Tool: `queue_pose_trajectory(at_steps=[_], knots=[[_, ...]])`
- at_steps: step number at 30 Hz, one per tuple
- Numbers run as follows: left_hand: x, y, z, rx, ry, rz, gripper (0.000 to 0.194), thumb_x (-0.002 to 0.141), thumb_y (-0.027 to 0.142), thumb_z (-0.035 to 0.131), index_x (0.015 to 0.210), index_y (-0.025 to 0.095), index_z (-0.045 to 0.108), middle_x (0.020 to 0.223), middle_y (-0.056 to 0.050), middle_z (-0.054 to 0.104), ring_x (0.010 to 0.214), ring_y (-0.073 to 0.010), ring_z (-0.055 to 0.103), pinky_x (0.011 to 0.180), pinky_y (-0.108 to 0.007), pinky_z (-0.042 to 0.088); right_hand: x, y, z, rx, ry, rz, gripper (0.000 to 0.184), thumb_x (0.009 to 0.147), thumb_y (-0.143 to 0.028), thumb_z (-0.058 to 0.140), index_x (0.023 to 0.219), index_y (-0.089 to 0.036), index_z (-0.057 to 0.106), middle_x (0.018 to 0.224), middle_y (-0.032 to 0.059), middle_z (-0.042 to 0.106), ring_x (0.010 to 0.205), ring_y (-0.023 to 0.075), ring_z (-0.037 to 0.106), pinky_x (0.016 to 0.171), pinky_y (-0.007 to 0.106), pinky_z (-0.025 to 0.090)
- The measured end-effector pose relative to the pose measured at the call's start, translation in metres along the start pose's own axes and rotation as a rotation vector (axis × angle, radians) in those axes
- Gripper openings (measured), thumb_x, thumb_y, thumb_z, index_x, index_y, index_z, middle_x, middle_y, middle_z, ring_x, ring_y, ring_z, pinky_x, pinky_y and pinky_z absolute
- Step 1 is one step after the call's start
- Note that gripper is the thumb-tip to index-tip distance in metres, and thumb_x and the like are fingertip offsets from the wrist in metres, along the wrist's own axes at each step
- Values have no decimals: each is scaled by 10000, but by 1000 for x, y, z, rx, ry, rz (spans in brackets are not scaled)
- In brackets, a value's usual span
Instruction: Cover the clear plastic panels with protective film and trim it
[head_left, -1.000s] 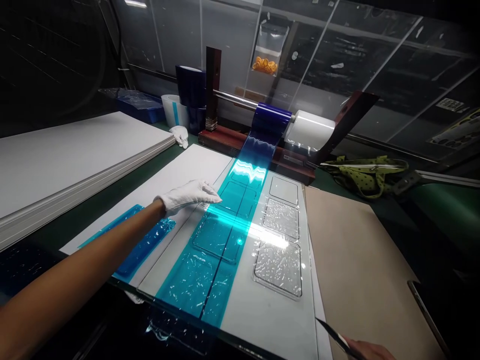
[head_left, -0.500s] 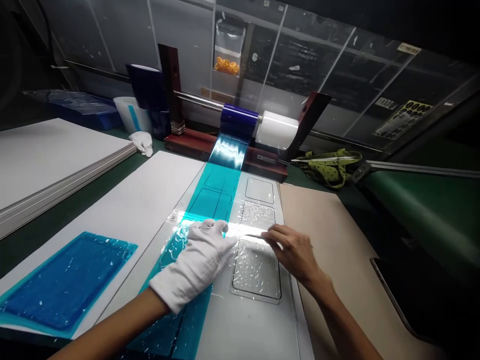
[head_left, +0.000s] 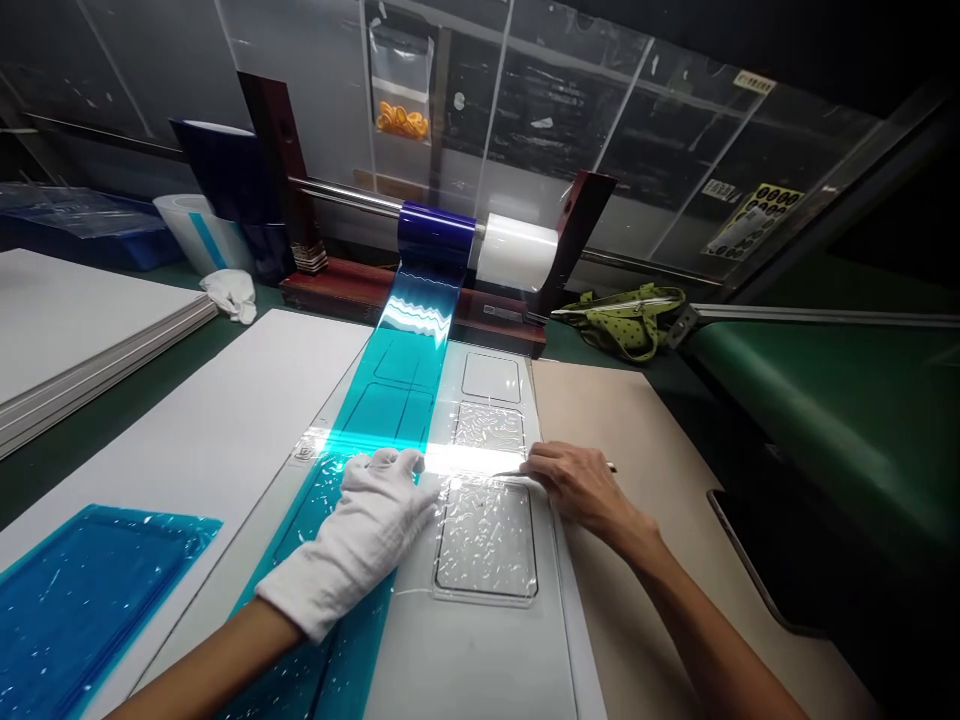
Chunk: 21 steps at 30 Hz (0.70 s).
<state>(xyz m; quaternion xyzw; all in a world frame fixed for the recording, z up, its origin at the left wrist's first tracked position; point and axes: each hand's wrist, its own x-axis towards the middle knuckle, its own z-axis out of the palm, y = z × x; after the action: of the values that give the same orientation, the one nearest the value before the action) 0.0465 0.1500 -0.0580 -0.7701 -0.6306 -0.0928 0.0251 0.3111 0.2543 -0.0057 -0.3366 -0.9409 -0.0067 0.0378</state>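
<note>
My left hand (head_left: 352, 540), in a white cotton glove, lies flat on the wrinkled teal film strip (head_left: 382, 420), which runs down from a dark blue roll (head_left: 435, 228). My right hand (head_left: 577, 490) is bare and pinches a slim craft knife, its thin blade (head_left: 511, 474) pointing left across the film near the gloved fingertips. Beside the strip lie clear rectangular plastic panels, and the nearest panel (head_left: 486, 540) sits just below the blade. A bright glare band hides part of the surface under the blade.
A blue film sheet (head_left: 82, 610) lies on a white board (head_left: 292, 370) at left, beyond which are stacked white boards (head_left: 75, 320) and a crumpled white glove (head_left: 232, 296). A tan sheet (head_left: 637, 440) lies at right. Behind stands the roller rack (head_left: 300, 285).
My right hand has moved up from the lower right with the knife to the film. My gloved left hand has shifted from the far strip end onto the film's near part. The view has swung.
</note>
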Motion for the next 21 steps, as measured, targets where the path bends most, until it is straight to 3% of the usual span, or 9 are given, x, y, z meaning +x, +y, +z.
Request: queue_pose_trajectory(at_steps=[5, 10, 18, 21], knots=[[1, 3, -20, -32, 68, -18, 309, 923, 423, 413, 1098, 271, 616, 997, -113, 556, 751, -217, 533, 691, -400, 425, -61, 26, -19, -69, -6, 203, 285, 957, -191, 426, 883, -242, 697, 849, 19, 694, 699, 160, 614, 514, 255, 286], [-20, 18, -42, 63, 131, -65, 335, 892, 506, 454, 1059, 301, 660, 1073, -101, 576, 821, -243, 542, 645, -361, 402, -108, 12, -24, 329, -106, 378, 157, 903, -307, 522, 931, -261, 670, 877, 3, 713, 777, 179, 653, 658, 272, 450], [-59, 34, -28, 85, 130, -24, 265, 840, 501, 533, 915, 293, 679, 1072, -92, 608, 913, -285, 585, 770, -480, 449, -107, -12, -5, 664, -214, 327, 130, 840, -251, 564, 804, -204, 680, 776, 6, 690, 730, 157, 616, 659, 257, 432], [-64, 39, -26, 116, 100, 19, 285, 855, 480, 527, 982, 269, 670, 1091, -107, 610, 953, -305, 590, 815, -525, 450, -100, -13, 1, 760, -247, 286, 127, 820, -251, 582, 797, -181, 685, 745, 11, 670, 686, 144, 588, 621, 247, 412]])
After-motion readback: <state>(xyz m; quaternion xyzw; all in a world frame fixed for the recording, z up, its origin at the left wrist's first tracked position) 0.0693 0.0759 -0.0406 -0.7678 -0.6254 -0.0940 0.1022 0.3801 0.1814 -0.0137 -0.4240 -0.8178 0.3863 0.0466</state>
